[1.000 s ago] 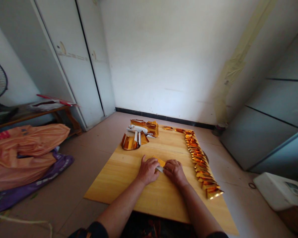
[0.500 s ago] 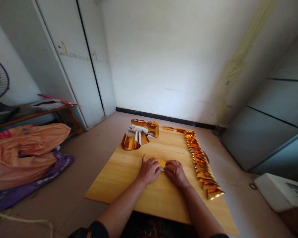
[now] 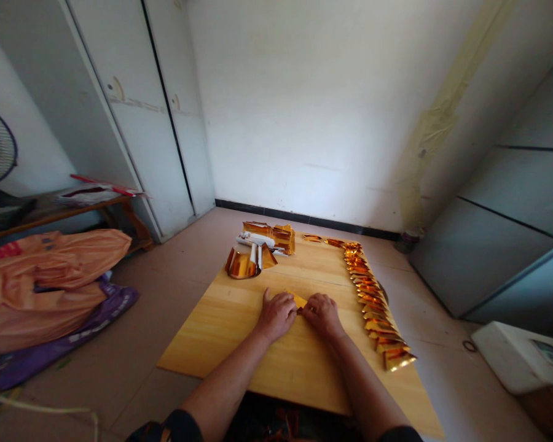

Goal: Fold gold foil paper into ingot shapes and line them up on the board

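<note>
A small sheet of gold foil paper (image 3: 298, 299) lies on the wooden board (image 3: 203, 337), partly covered by my fingers. My left hand (image 3: 277, 316) presses on its left side, fingers curled round the near edge and thumb sticking up. On the right side my right hand (image 3: 321, 314) grips the same edge with bent fingers. A narrow dark fold shows between the two hands. Along the board's right edge runs a row of folded gold foil pieces (image 3: 373, 307), overlapping one another.
Loose gold foil sheets (image 3: 243, 264) and a stack with white paper (image 3: 262, 238) sit at the board's far left. A peach-coloured bag (image 3: 50, 282) and a purple bag (image 3: 69, 337) lie on the floor to the left. A white box (image 3: 516, 356) stands at right.
My right hand has shifted slightly left and away from me along the sheet's edge. The pale strip between my hands now looks dark and narrower. My left hand has barely moved.
</note>
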The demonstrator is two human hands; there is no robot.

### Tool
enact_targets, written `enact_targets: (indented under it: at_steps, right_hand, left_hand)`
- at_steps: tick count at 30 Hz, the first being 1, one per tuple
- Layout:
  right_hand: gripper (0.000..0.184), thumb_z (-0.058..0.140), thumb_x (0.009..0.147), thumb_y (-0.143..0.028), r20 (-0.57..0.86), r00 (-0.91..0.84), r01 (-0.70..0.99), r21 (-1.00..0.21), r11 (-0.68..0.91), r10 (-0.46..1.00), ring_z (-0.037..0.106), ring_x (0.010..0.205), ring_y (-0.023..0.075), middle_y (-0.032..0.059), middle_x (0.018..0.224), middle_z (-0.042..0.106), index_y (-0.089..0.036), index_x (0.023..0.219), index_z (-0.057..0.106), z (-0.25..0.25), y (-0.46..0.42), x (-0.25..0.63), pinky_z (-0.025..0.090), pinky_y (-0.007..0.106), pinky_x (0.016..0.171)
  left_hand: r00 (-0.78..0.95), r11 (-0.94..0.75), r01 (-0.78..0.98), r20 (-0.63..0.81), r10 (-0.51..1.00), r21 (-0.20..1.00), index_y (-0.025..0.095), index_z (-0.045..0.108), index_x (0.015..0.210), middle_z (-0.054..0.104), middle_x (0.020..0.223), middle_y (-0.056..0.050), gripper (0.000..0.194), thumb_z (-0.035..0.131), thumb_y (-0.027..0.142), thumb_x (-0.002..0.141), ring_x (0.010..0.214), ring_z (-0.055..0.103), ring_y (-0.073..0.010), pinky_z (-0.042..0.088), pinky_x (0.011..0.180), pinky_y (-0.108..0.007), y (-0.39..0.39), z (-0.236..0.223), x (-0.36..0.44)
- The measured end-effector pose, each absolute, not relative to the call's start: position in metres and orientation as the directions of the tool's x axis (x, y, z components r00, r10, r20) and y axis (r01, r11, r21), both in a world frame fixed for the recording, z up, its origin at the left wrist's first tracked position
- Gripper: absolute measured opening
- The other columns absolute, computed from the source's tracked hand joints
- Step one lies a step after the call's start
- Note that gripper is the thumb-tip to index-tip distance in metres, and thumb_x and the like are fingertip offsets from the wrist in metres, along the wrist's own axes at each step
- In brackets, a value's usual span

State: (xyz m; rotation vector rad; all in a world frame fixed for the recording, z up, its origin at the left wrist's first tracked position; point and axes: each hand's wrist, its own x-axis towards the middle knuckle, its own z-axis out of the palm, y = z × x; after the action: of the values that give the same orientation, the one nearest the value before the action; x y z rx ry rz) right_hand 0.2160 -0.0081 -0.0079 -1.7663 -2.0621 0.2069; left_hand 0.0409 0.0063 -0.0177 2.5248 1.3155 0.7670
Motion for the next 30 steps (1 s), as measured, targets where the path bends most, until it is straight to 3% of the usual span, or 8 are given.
enact_targets:
  at_steps: [11,19,30]
  right_hand:
    - [0.010,0.067,0.077,-0.030,0.174,-0.052,0.935,-0.337,0.109,0.983,0.056,0.085,0.0171,0.0016,0.085,0.066,-0.023,0.070,0.069,-0.006,-0.001,0.215,0.033,0.028,0.075]
    - [0.010,0.065,0.078,-0.032,0.118,-0.088,0.949,-0.293,0.120,0.989,0.055,0.086,0.0173,0.0016,0.084,0.065,-0.026,0.073,0.071,-0.004,0.006,0.217,0.031,0.028,0.074]
    - [0.003,0.067,0.072,-0.026,0.113,-0.084,0.922,-0.369,0.120,0.990,0.055,0.087,0.0175,-0.0003,0.085,0.066,-0.026,0.073,0.070,-0.007,0.009,0.220,0.033,0.029,0.078]
  left_hand:
    - [0.474,-0.570,0.712,0.318,0.821,0.410,0.022,0.058,0.078,0.065,0.102,-0.001,0.008,0.052,0.017,0.080,0.099,0.057,-0.0191,0.018,0.104,-0.051,0.007,-0.016,0.040]
    - [0.497,-0.584,0.680,0.308,0.811,0.443,0.028,0.062,0.093,0.065,0.108,0.000,0.027,0.051,0.010,0.076,0.108,0.053,-0.0198,0.014,0.106,-0.053,0.007,-0.016,0.038]
    - [0.488,-0.576,0.677,0.306,0.817,0.457,0.030,0.070,0.082,0.064,0.114,-0.001,0.020,0.058,0.016,0.076,0.107,0.055,-0.0213,0.011,0.106,-0.059,0.009,-0.021,0.037]
